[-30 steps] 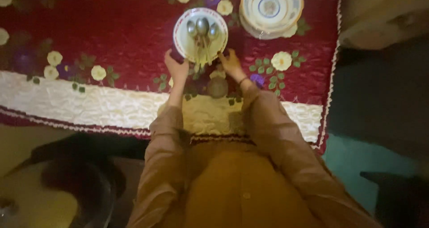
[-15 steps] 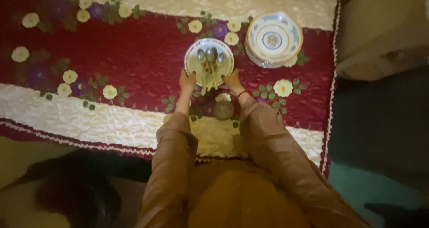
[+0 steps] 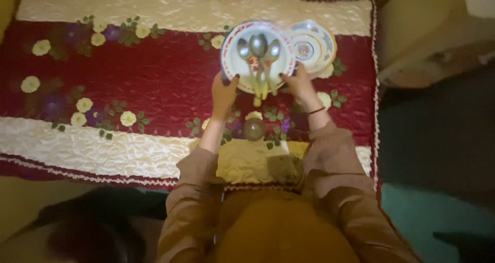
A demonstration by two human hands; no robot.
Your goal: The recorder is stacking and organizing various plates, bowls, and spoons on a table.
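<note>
From the head camera, the left hand (image 3: 223, 92) and the right hand (image 3: 298, 83) each curl their fingers around the near rim of one white plate (image 3: 230, 62), gripping it from either side. Three metal spoons (image 3: 259, 54) lie on that plate, bowls pointing far. A second patterned plate (image 3: 313, 45) sits just right of it, on a red flowered cloth (image 3: 129, 82).
</note>
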